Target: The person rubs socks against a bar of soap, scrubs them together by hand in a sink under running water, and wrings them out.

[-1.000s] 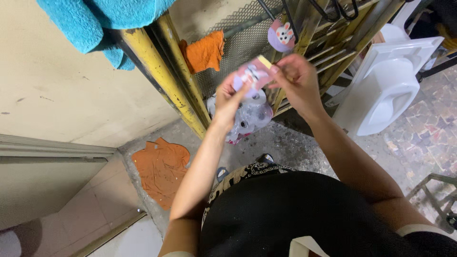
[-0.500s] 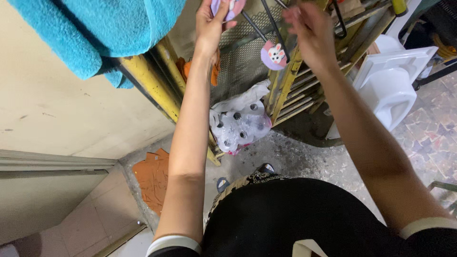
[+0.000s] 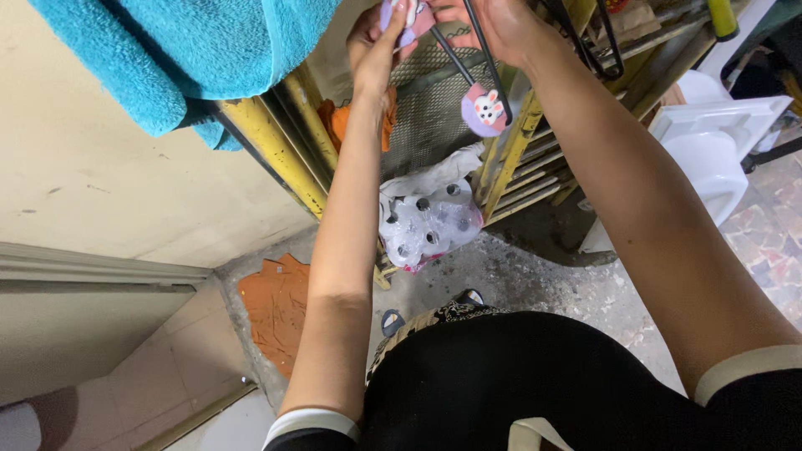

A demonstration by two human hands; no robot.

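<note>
The person's left hand (image 3: pixel 378 38) was raised to the top edge of the view, in front of the yellow metal rack (image 3: pixel 510 142), its fingers (image 3: pixel 393 33) pinching a small purple-and-pink card (image 3: pixel 407 15) with a cartoon print. The card sat just left of the rack's black wire hooks (image 3: pixel 480 42), held flat and face out, probably so that it could be lined up with them. The right hand (image 3: pixel 484 25) was beside it, against the upper part of the same hooks; its fingers were partly cut off by the frame, so whether they gripped a hook or only steadied it could not be told. Lower on those hooks hung a round purple rabbit tag (image 3: pixel 484 110), dangling free in front of the rack's mesh panel (image 3: pixel 426 108). At the rack's foot a clear-wrapped pack of toilet rolls (image 3: pixel 428 225) leaned on the concrete floor (image 3: pixel 535 276). An orange rag (image 3: pixel 338 121) hung on the rack's left post, a turquoise towel (image 3: pixel 167 50) was draped above it, and a white ceramic basin (image 3: pixel 710 159) stood to the rack's right.
</note>
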